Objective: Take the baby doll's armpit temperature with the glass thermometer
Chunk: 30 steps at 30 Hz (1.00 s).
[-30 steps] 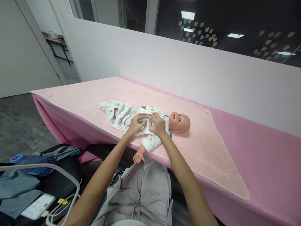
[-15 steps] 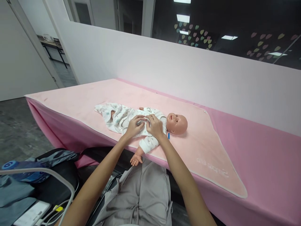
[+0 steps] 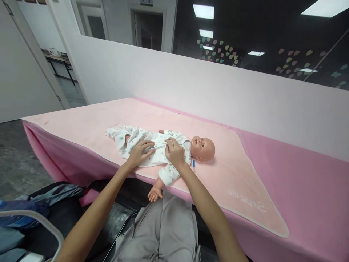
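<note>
Both forearms are bare from the near edge of the view up to the wrists, with no sleeves, watch or bracelet showing. The left hand (image 3: 139, 153) and the right hand (image 3: 174, 153) carry no gloves and no rings that can be made out. Between the arms, near the bottom, lies a grey garment (image 3: 166, 229) of soft, creased cloth, with a seam running down its middle.

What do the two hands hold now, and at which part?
Both the left hand and right hand grip the doll's white romper along its front opening, over the chest and belly.
</note>
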{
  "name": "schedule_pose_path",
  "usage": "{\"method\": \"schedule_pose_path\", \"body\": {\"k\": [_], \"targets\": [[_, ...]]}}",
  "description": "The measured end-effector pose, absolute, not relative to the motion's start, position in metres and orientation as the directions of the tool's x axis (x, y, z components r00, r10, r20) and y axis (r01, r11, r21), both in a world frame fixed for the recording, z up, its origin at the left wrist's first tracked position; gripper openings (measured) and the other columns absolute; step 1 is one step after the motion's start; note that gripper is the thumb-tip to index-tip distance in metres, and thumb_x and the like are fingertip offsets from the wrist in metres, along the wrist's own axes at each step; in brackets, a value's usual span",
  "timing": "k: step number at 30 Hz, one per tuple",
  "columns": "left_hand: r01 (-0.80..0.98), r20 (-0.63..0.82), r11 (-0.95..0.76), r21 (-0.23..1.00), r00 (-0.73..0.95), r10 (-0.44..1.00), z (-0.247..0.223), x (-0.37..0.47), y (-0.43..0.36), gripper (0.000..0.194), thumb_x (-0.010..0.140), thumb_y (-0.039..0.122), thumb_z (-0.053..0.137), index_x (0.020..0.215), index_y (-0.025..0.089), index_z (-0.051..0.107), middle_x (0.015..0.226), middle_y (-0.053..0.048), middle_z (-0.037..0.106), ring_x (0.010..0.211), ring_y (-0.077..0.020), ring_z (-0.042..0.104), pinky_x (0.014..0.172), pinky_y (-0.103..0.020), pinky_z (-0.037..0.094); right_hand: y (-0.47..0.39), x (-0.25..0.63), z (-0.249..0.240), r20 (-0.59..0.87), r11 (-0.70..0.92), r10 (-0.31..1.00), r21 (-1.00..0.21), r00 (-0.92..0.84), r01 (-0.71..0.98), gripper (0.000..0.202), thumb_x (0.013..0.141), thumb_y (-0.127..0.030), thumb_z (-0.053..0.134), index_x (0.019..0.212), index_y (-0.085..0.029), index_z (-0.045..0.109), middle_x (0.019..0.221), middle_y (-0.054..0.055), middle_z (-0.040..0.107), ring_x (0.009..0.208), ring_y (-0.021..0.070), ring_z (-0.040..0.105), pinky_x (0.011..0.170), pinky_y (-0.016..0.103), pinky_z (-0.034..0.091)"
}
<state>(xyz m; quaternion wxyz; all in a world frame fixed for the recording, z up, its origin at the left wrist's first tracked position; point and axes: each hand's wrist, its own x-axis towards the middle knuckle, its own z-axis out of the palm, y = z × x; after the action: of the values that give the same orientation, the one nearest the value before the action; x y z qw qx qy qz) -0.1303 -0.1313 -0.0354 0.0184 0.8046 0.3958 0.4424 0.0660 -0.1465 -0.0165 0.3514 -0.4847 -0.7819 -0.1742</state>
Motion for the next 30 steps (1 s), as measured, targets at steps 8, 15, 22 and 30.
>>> {"method": "schedule_pose_path", "body": {"k": [8,15,22,30], "targets": [[0.483,0.685,-0.726,0.490,0.301,0.663,-0.031,-0.123,-0.136,0.023,0.084,0.034,0.056,0.103,0.024,0.066,0.103,-0.003,0.066,0.098,-0.0208,0.058,0.089,-0.036,0.043,-0.148,0.063,-0.013,0.646,0.573,0.624,0.005,-0.440,0.820,0.022,0.094,-0.030,0.041,0.093,-0.021,0.061,0.100,0.003,0.064,0.089,0.0137,0.056,0.068,0.024,0.038],[0.482,0.687,-0.702,0.524,0.247,0.683,-0.032,-0.123,-0.137,0.025,0.083,0.037,0.057,0.101,0.022,0.067,0.100,-0.005,0.067,0.096,-0.0216,0.059,0.087,-0.037,0.044,-0.146,0.063,-0.015,0.653,0.531,0.641,0.002,-0.403,0.848,0.020,0.096,-0.031,0.039,0.090,-0.019,0.054,0.088,0.002,0.062,0.082,0.0138,0.054,0.062,0.025,0.033],[0.516,0.675,-0.698,0.497,0.276,0.685,-0.032,-0.122,-0.137,0.025,0.085,0.038,0.054,0.100,0.023,0.067,0.099,-0.005,0.066,0.096,-0.0220,0.058,0.088,-0.037,0.043,-0.147,0.063,-0.015,0.655,0.509,0.650,0.003,-0.387,0.861,0.021,0.097,-0.032,0.036,0.091,-0.019,0.053,0.088,0.003,0.061,0.081,0.0136,0.054,0.060,0.024,0.032],[0.653,0.678,-0.676,0.342,0.327,0.659,-0.038,-0.119,-0.133,0.028,0.090,0.035,0.044,0.101,0.021,0.065,0.097,-0.007,0.065,0.095,-0.0237,0.055,0.086,-0.039,0.040,-0.144,0.064,-0.019,0.667,0.518,0.633,0.012,-0.393,0.855,0.021,0.096,-0.031,0.039,0.089,-0.020,0.056,0.089,0.003,0.062,0.083,0.0138,0.054,0.060,0.025,0.032]]}}
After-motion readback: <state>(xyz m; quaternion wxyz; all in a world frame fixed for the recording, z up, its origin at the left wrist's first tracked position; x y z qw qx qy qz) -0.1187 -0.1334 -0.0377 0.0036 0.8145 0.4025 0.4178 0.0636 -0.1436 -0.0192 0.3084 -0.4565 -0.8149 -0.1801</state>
